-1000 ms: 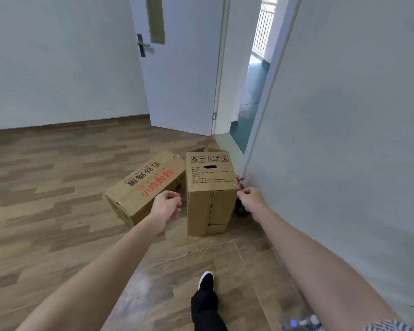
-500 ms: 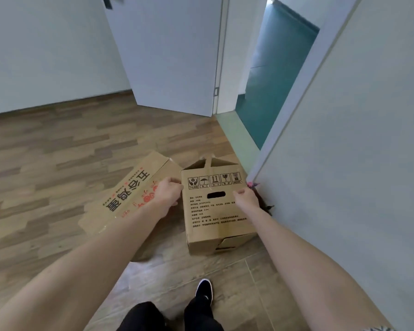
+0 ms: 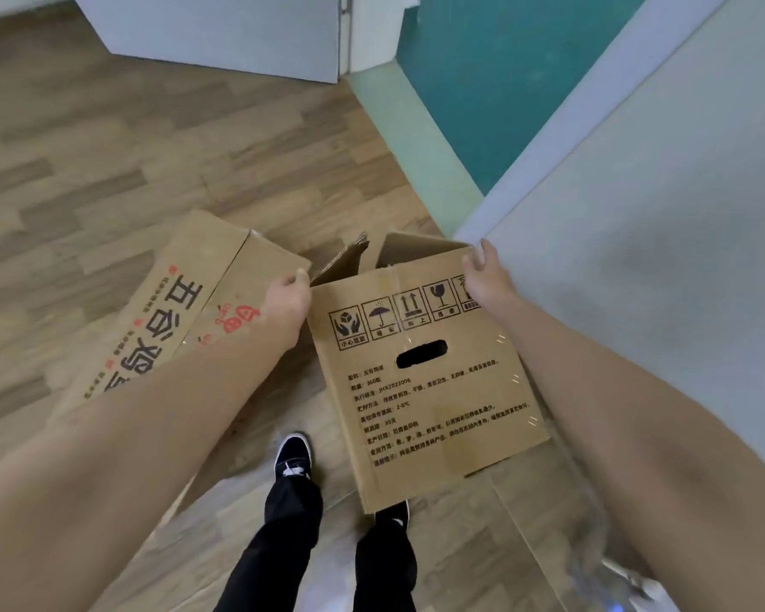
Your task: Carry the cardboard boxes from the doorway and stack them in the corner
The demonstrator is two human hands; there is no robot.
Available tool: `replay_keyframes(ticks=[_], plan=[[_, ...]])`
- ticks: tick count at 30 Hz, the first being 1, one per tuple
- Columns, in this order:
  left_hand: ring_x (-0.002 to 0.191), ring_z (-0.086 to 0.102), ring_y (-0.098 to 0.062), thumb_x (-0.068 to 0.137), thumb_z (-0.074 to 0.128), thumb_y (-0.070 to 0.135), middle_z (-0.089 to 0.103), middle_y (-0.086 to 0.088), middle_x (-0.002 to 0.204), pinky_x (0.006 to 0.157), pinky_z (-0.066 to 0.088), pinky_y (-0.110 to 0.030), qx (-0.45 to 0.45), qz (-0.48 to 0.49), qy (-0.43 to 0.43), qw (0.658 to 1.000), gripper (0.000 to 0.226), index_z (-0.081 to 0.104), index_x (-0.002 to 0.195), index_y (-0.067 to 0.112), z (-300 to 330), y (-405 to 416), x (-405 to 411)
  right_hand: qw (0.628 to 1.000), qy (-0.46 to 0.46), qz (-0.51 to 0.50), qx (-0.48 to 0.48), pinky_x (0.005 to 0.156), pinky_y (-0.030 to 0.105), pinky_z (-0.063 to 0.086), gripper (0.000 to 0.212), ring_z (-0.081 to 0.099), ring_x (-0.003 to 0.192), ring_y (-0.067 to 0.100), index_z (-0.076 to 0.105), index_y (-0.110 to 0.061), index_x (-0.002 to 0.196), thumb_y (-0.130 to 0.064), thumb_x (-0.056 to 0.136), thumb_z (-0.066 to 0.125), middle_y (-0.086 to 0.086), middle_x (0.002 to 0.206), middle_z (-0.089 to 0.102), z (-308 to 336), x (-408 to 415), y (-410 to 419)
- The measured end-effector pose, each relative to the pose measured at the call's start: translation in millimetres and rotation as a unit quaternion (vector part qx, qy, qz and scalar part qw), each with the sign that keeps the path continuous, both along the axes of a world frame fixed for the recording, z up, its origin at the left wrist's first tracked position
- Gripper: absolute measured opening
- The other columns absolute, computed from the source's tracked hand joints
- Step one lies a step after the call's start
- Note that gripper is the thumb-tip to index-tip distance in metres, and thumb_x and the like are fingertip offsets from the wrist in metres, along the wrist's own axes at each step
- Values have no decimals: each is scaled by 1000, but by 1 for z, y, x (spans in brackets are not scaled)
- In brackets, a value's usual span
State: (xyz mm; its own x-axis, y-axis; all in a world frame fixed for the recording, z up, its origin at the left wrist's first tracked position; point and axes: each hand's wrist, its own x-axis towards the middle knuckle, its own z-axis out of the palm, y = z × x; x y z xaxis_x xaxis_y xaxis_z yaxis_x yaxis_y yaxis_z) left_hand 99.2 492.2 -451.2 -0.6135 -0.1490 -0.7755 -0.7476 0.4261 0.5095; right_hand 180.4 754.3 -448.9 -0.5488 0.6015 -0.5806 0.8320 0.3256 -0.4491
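A cardboard box (image 3: 425, 390) with black handling symbols, a hand slot and open top flaps stands in front of me by the doorway. My left hand (image 3: 286, 298) grips its upper left corner, fingers curled over the edge. My right hand (image 3: 482, 271) grips its upper right corner. A second, longer box (image 3: 182, 315) with red and black characters lies on its side to the left, partly hidden by my left forearm.
A white wall (image 3: 663, 240) stands close on the right. The open door (image 3: 221, 33) and the green floor (image 3: 495, 72) beyond the doorway lie ahead. Wood floor (image 3: 107, 161) stretches to the left. My feet in black shoes (image 3: 293, 457) stand just below the boxes.
I have stepped closer and leaned over the boxes. Both hands went from reaching beside the symbol box to gripping its top corners.
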Motion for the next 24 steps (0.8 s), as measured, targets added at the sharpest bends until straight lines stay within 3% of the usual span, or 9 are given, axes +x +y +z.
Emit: replay_keyframes(ticks=[3, 5, 8, 11, 14, 17, 20, 24], plan=[[126, 52, -38, 102, 42, 53, 54, -16, 133, 104, 48, -55, 33, 30, -67, 997, 59, 45, 144, 10, -20, 3, -12, 1000, 2, 9, 4, 113, 43, 34, 51, 45, 141, 35, 31, -23, 158, -41, 111, 27, 12, 156, 44, -10, -20, 8], [111, 56, -34, 103, 46, 47, 56, -13, 119, 100, 50, -55, 65, 45, -84, 993, 45, 49, 132, 13, -26, 6, -10, 1000, -2, 23, 15, 109, 41, 37, 48, 50, 134, 33, 41, -20, 150, -42, 110, 26, 12, 147, 53, -13, -24, 10], [118, 54, -36, 101, 52, 39, 56, -11, 127, 102, 49, -54, 60, 33, -79, 994, 43, 52, 137, 15, -27, 4, 0, 999, -15, 27, 23, 100, 44, 42, 45, 55, 122, 34, 46, -18, 134, -49, 108, 27, 10, 126, 58, -8, -14, 7], [130, 52, -39, 97, 61, 34, 56, -11, 139, 104, 47, -56, 50, -27, -131, 990, 50, 53, 140, 10, -25, -2, 23, 991, -66, 94, 64, 97, 41, 41, 47, 56, 125, 38, 52, -12, 132, -45, 109, 29, 18, 132, 61, 5, 15, 0], [112, 62, -39, 83, 78, 43, 65, -15, 125, 92, 54, -56, 26, -89, -181, 979, 65, 56, 132, 6, -20, -10, 66, 979, -138, 139, 52, 89, 38, 49, 45, 63, 108, 39, 58, -5, 130, -39, 103, 46, 21, 129, 64, 26, 58, -4], [102, 61, -33, 82, 81, 41, 61, -12, 110, 82, 53, -45, 13, -146, -197, 970, 61, 50, 119, 3, -10, -15, 117, 964, -244, 102, -37, 88, 52, 60, 61, 70, 101, 43, 57, 4, 122, -50, 94, 64, 21, 116, 66, 46, 106, -1], [122, 53, -37, 76, 86, 37, 51, -14, 130, 84, 50, -55, 4, -155, -212, 965, 88, 33, 141, 11, -8, -25, 179, 947, -288, 115, -87, 89, 51, 60, 78, 69, 110, 38, 50, -1, 139, -57, 89, 68, 17, 132, 64, 53, 169, -9], [138, 41, -40, 73, 89, 34, 40, -15, 149, 101, 42, -66, 1, -104, -179, 978, 107, 17, 152, 20, -24, -32, 291, 947, -288, 125, -71, 109, 44, 39, 87, 46, 141, 33, 36, -10, 156, -64, 91, 62, 11, 158, 43, 40, 283, -38]])
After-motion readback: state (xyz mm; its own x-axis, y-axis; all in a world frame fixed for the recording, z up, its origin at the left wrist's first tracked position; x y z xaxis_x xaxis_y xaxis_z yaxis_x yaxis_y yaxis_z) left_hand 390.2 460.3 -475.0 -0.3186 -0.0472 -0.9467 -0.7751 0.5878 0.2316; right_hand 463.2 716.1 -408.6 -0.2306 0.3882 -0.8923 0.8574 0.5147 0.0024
